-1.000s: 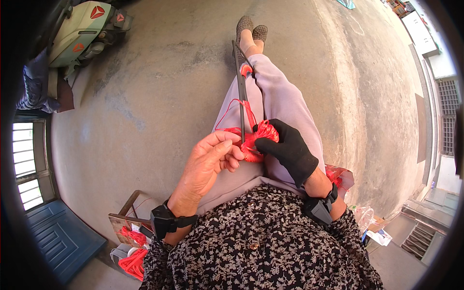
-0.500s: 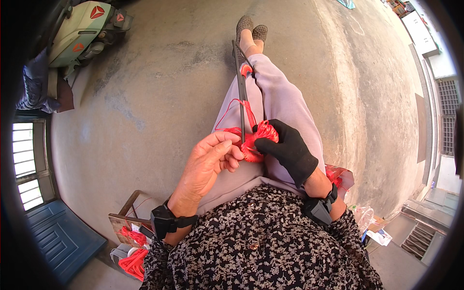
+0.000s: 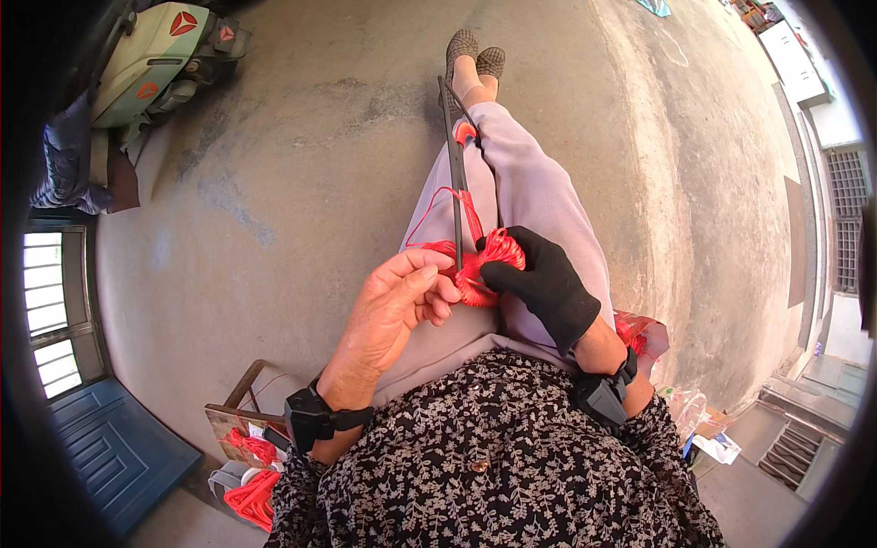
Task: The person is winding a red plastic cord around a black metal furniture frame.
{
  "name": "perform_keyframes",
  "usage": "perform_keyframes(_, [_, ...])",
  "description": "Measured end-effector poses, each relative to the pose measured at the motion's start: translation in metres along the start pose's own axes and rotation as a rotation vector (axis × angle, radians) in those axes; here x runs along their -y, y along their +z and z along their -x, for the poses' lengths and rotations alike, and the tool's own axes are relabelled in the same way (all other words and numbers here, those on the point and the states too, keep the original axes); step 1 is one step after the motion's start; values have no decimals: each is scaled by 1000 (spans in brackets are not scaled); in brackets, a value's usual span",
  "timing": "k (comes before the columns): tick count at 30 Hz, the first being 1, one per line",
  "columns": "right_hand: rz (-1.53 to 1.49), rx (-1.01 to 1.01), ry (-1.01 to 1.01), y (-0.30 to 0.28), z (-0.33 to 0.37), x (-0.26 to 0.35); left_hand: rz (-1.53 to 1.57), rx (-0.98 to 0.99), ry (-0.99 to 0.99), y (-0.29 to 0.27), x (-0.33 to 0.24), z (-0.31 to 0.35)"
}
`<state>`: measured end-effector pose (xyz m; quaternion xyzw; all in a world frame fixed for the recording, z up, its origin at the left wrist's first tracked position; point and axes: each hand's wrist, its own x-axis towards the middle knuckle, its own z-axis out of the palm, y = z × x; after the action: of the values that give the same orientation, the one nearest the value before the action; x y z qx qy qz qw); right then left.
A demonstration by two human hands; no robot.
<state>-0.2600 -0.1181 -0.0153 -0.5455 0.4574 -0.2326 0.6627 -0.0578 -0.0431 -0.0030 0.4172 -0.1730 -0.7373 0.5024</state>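
Note:
My right hand (image 3: 548,285), in a black glove, closes around a looped bundle of shiny red cord (image 3: 502,249) above my lap. Bare and with fingers curled, my left hand (image 3: 399,297) pinches at the left side of the red work, where its fingertips cover the strand they hold. Between the hands runs a thin dark metal rod frame (image 3: 457,173), stretching along my legs toward my feet. Red cord is wound about its near end, and one loose strand arcs to the left of it. An orange-red piece (image 3: 465,133) sits farther along the frame.
By my left elbow stands a small wooden stand (image 3: 228,425) with red cord on it, above more red strands (image 3: 251,498). A bag with red material (image 3: 639,333) lies beside my right hip. A scooter (image 3: 151,64) is parked at far left, beyond a blue door (image 3: 119,447).

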Motion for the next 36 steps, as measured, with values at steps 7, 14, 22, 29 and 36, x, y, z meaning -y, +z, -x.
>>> perform_keyframes(7, [35,-8,9,1,1,3,0,4,-3,0,0,0])
perform_keyframes(14, [69,-4,-34,0,1,1,-21,15,-30,1,-1,3])
perform_keyframes(22, [11,-7,1,-3,2,3,40,5,9,-12,-3,7])
perform_keyframes(29, [43,-41,-36,-6,0,-5,45,-14,10,-14,-2,9])
perform_keyframes(36, [-88,-67,-15,-18,9,13,-23,41,-26,-2,-10,14])
